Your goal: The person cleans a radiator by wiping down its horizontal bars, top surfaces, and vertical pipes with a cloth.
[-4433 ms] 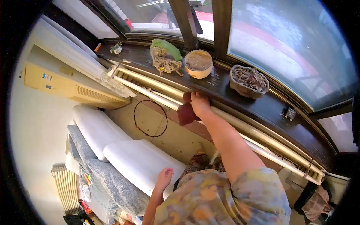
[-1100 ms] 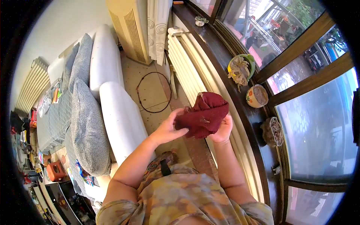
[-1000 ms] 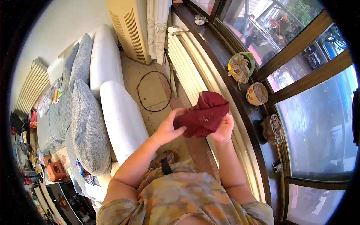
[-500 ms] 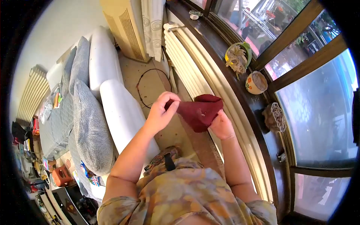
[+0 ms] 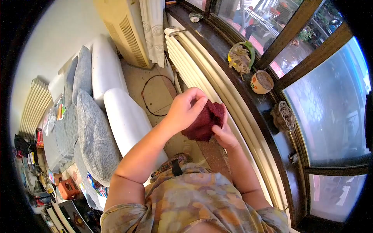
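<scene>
A dark maroon cloth (image 5: 200,126) is bunched up between my two hands, in front of my body and above the floor. My left hand (image 5: 187,108) is closed on its upper left part, thumb and fingers pinching the fabric. On the other side, my right hand (image 5: 225,134) grips the cloth's right edge, with the thumb in front and the fingers partly behind the fabric. Part of the cloth is hidden behind my left hand.
A cream radiator (image 5: 194,70) runs beside my right arm, under a dark windowsill (image 5: 248,87) with several pots, including a flowered pot (image 5: 262,82). A white sofa (image 5: 122,120) with grey cushions stands left. A thin hoop (image 5: 145,101) lies on the floor.
My left hand has moved right and up, closer to my right hand. The cloth, stretched out between the hands before, is now gathered into a smaller bunch.
</scene>
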The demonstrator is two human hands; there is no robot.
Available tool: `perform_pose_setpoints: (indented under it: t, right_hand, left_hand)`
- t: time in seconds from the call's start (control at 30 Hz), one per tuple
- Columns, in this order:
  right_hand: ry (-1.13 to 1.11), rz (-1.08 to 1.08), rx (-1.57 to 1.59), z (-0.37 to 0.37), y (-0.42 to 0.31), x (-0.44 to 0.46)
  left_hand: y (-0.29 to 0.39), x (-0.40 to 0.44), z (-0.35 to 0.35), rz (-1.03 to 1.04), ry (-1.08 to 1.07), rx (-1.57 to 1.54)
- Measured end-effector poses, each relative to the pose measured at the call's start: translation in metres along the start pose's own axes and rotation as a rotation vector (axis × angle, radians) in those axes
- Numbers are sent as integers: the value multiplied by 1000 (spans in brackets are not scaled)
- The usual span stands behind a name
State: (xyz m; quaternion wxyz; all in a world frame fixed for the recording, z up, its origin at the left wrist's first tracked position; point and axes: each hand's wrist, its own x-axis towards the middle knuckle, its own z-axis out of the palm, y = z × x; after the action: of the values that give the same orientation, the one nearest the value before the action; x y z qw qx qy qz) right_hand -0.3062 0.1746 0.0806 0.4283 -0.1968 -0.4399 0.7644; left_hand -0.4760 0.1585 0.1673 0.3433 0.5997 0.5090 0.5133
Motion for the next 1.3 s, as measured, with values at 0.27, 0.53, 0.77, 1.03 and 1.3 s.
perform_pose_setpoints:
  t: [0.27, 0.53, 0.77, 1.03, 1.3]
  right_hand:
    - [299, 443, 108, 15, -32, -3]
    - [147, 640, 315, -29, -19, -10]
    - [31, 501, 329, 10, -46, -10]
    - [88, 626, 223, 5, -21, -4]
    - [-30, 664, -11, -5, 8, -13]
  left_hand:
    - [2, 8, -21, -14, -38, 132]
    - [-10, 26, -47, 49, -115, 363]
    - [-85, 34, -35, 152, 48, 392]
    - [-136, -75, 24, -870, -245, -647]
    - [-89, -94, 53, -837, -75, -1573]
